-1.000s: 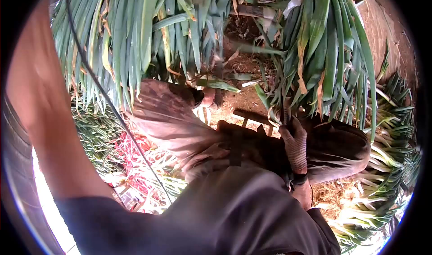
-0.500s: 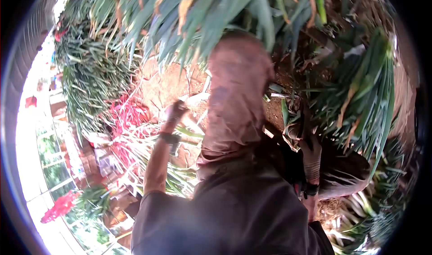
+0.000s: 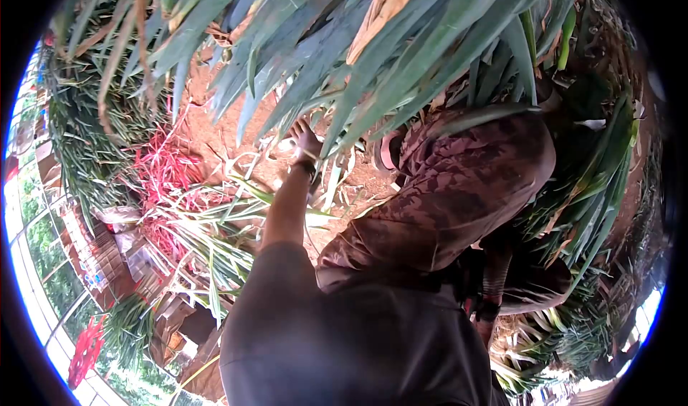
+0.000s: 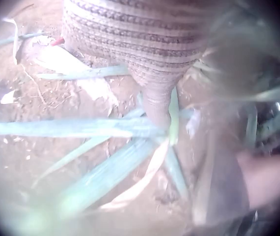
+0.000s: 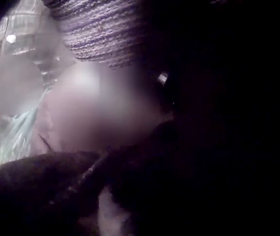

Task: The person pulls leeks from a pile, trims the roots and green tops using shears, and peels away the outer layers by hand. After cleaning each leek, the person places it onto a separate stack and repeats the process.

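Note:
My left hand, in a striped knit glove, reaches low over the dirt floor with its fingers spread, just below a hanging mass of long green onion leaves. In the left wrist view the gloved hand has its thumb pointing down over loose leaf pieces on the ground. My right hand, gloved too, is low in shadow beside the bent legs; its fingers are hidden in the head view. The right wrist view is mostly dark, with glove knit at the top, and I cannot tell what that hand holds.
Red plastic strips and loose onion stalks lie on the left, with a heap of green onions behind. More onion leaves hang at the right. My knee in patterned trousers rises in the middle.
My left arm has swung from the far left, past the stalks, to reach forward over the floor. The view has turned left, and the right hand has sunk into shadow behind the leg.

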`<state>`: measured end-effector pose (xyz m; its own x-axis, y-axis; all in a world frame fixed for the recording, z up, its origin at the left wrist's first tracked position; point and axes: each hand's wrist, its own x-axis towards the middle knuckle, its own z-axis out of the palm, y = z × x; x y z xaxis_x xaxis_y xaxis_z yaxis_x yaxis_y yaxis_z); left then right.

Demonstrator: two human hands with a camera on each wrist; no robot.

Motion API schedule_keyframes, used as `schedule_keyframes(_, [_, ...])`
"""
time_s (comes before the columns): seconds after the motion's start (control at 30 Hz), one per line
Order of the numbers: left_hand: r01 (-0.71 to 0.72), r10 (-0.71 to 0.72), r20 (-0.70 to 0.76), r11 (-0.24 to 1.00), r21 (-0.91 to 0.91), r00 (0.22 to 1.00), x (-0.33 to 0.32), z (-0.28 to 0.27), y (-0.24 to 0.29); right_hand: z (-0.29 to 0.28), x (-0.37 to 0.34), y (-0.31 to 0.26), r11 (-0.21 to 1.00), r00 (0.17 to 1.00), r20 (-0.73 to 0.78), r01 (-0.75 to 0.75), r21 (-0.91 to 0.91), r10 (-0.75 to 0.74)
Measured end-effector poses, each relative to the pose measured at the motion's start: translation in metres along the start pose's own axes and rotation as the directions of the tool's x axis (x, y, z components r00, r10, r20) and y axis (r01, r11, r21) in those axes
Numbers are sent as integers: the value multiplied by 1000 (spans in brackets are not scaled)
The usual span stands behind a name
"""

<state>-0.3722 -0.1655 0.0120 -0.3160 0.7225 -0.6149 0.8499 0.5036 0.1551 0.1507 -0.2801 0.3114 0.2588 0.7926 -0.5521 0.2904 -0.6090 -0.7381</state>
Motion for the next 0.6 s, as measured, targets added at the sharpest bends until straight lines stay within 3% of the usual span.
schedule_keyframes(0.1, [-90, 108, 75, 974, -209, 991, 52, 44, -24, -1, -1, -3, 999, 1000, -15, -24, -46, 24])
schedule_keyframes(0.17, [-152, 160, -101, 985, 81, 982, 38, 104, -18, 4, -2, -14, 997, 1000, -10, -27, -75, 26])
schedule_keyframes(0.27, [-104, 310, -333, 851, 514, 891, 0, 164, 8, 10, 0, -15, 994, 999, -5, -38, -106, 38])
schedule_keyframes(0.33, [-150, 310, -251, 851, 503, 917, -55, 154, 14, 12, 0, -17, 990, 999, 8, -43, -134, 44])
schedule_keyframes(0.4, [-146, 148, -198, 989, 22, 969, -80, 143, 29, 11, 0, -25, 986, 998, 30, -40, -159, 46])
schedule_keyframes(0.47, [-96, 51, -172, 960, -262, 984, -73, 146, 34, 10, -1, -26, 982, 998, 36, -45, -184, 52])
schedule_keyframes(0.57, [-399, 243, -383, 820, -409, 891, -78, 70, 65, 12, 0, -29, 980, 997, 56, -34, -194, 46])
schedule_keyframes(0.6, [-366, 175, -335, 632, -683, 926, -62, 77, 69, 14, -1, -30, 980, 997, 55, -38, -196, 50])
